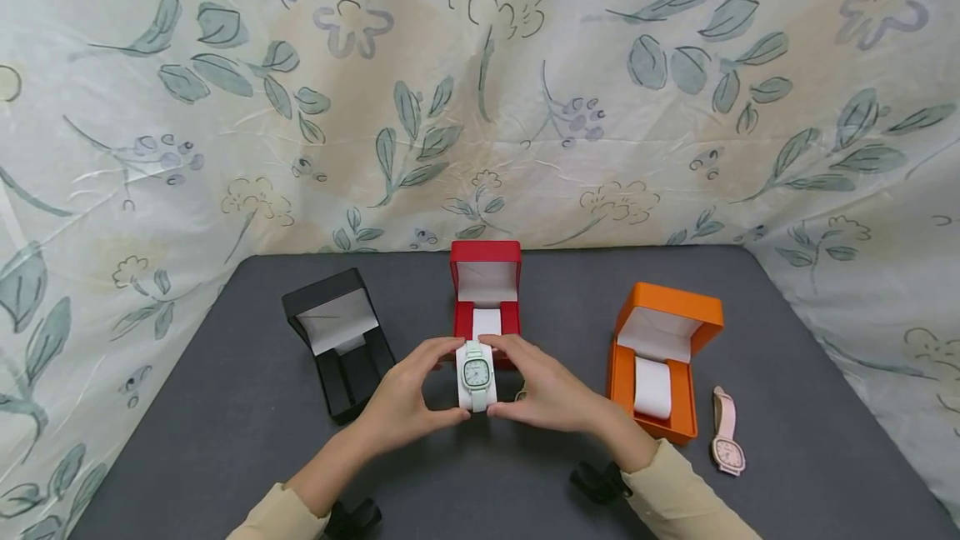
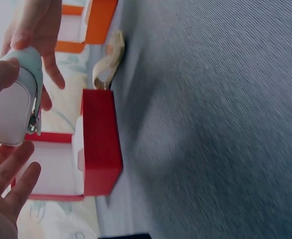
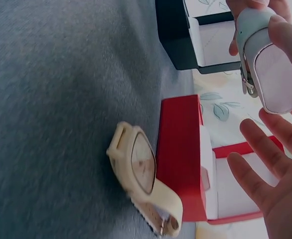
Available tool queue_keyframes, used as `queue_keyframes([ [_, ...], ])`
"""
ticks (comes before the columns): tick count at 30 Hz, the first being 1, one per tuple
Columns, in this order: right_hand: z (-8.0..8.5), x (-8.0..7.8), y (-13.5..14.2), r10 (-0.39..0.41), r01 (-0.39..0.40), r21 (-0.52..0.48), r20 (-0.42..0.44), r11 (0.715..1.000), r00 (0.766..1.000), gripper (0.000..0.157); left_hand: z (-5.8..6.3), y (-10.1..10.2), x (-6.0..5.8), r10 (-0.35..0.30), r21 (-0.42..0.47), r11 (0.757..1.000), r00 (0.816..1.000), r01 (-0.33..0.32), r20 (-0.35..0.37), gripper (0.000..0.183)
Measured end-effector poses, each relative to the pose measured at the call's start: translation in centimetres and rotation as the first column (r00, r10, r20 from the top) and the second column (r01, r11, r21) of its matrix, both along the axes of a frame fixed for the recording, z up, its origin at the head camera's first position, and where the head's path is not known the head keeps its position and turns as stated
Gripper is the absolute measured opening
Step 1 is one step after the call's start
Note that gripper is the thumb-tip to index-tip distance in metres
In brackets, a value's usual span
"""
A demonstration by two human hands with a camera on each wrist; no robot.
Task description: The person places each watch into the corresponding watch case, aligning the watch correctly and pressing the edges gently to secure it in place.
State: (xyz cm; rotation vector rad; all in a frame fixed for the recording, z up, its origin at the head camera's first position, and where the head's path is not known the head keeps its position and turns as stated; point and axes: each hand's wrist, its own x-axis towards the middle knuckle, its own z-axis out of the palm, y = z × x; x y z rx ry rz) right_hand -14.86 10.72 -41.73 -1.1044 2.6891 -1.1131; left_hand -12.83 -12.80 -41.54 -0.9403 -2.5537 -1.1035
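Observation:
Both hands hold a white watch pillow with a pale mint-green wristwatch [image 1: 476, 373] strapped round it, above the table in front of the open red watch box [image 1: 464, 319]. My left hand [image 1: 411, 394] grips the pillow's left side between thumb and fingers. At the opposite side my right hand [image 1: 551, 386] grips it the same way. The pillow's flat white end [image 3: 279, 78] and the strap's buckle [image 3: 249, 85] show in the right wrist view. A cream wristwatch [image 3: 141, 164] lies beside the red box, mostly hidden by my right hand in the head view.
An open black watch box [image 1: 337, 382] stands at the left. On the right is an open orange watch box [image 1: 684, 411] with a white pillow [image 1: 652, 387] inside. A pink wristwatch [image 1: 726, 432] lies right of it. Floral cloth [image 1: 480, 107] hangs behind the grey tabletop [image 1: 480, 490].

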Motion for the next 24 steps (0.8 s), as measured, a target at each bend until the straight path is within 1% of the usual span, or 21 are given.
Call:
queue_keyframes([
  [3,0.0,-0.3,-0.8,0.006,-0.006,0.02,0.013,1.0,1.0,0.082,-0.2,-0.7,0.1,0.014,-0.002,1.0,1.0,-0.014,0.0,0.083],
  [6,0.0,-0.6,-1.5,0.04,-0.04,0.018,0.013,0.999,0.999,0.081,-0.4,-1.5,0.2,0.038,-0.016,0.999,0.999,-0.038,-0.008,0.083],
  [11,-0.1,-1.2,-2.8,0.104,-0.104,0.012,-0.011,0.994,0.994,0.081,-0.6,-2.7,0.5,0.081,-0.046,0.996,0.997,-0.082,-0.018,0.083],
  [15,-0.2,-1.6,-3.8,0.141,-0.141,0.007,-0.014,0.99,0.99,0.08,-0.6,-3.6,0.6,0.115,-0.078,0.99,0.992,-0.119,-0.046,0.083],
  [21,-0.3,-2.2,-5.3,0.17,-0.17,0.005,0.016,0.985,0.985,0.082,-0.7,-5.0,0.8,0.161,-0.073,0.984,0.986,-0.164,-0.049,0.084],
  [24,-0.1,-2.5,-6.1,0.173,-0.174,0.015,0.033,0.985,0.984,0.083,-0.7,-5.6,0.8,0.188,-0.069,0.979,0.98,-0.192,-0.063,0.084],
])
